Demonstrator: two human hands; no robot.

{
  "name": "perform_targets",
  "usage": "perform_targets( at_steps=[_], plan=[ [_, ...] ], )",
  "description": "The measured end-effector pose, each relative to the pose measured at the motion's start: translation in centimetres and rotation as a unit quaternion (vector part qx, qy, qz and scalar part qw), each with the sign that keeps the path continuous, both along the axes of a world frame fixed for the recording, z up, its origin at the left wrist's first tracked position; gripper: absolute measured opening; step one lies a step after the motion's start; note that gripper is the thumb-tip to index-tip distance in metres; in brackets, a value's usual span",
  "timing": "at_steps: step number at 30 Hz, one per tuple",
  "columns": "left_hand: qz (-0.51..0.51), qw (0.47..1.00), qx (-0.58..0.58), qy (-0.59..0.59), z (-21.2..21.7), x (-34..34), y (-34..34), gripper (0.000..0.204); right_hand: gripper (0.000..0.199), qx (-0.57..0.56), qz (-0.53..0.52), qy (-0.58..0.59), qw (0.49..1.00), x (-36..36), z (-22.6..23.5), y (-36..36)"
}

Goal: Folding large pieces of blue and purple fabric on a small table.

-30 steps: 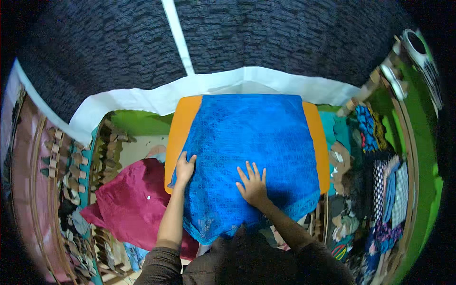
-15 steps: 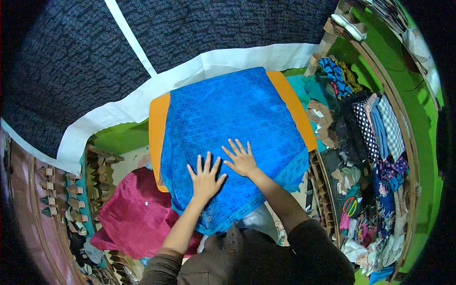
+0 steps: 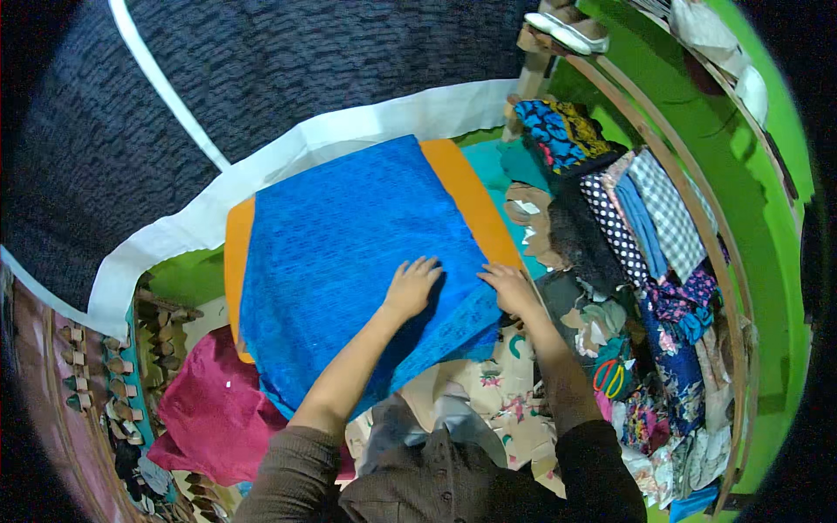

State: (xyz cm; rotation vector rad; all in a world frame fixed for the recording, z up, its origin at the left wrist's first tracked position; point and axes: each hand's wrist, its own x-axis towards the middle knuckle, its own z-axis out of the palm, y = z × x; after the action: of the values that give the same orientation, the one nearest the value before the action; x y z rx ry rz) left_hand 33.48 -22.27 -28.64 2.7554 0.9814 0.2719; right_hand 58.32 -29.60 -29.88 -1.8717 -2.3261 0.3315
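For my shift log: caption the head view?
Both hands, left hand and right hand, press flat on blue fabric over an orange board.

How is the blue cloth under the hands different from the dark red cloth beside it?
The blue cloth lies spread flat over an orange surface; the dark red cloth sits crumpled lower down to the left. The blue cloth shows a fine woven pattern, while the dark red cloth looks plain. The left hand and right hand rest on the blue cloth; neither touches the dark red cloth. Both are fabric.
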Motion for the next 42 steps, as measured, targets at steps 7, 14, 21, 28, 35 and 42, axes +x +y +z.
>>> perform_targets(
  at_steps=[7,14,21,28,35,42],
  plan=[
    [-0.185,0.979,-0.004,0.089,-2.5,11.2,1.8,0.045,0.033,0.06,0.04,0.098,0.993,3.5,-0.9,-1.0],
    [-0.266,0.945,0.162,0.094,-0.8,13.2,1.2,0.02,0.008,0.188,0.126,0.034,0.973,4.9,-1.9,-3.8],
    [-0.193,0.954,0.193,0.125,5.6,11.8,3.7,0.023,0.011,0.093,0.055,0.07,0.992,6.7,-7.0,-11.6],
    [-0.138,0.966,0.176,0.126,2.2,11.0,1.1,0.023,0.037,-0.07,-0.009,0.245,0.967,5.6,-6.5,-13.1],
    [-0.06,0.966,0.228,0.109,4.2,9.6,1.9,0.026,0.044,-0.126,-0.123,0.124,0.977,4.0,-8.8,-11.5],
    [-0.044,0.969,0.234,0.067,6.9,9.3,2.1,0.028,0.054,0.029,-0.186,0.294,0.937,4.4,-8.4,-10.6]
  ],
)
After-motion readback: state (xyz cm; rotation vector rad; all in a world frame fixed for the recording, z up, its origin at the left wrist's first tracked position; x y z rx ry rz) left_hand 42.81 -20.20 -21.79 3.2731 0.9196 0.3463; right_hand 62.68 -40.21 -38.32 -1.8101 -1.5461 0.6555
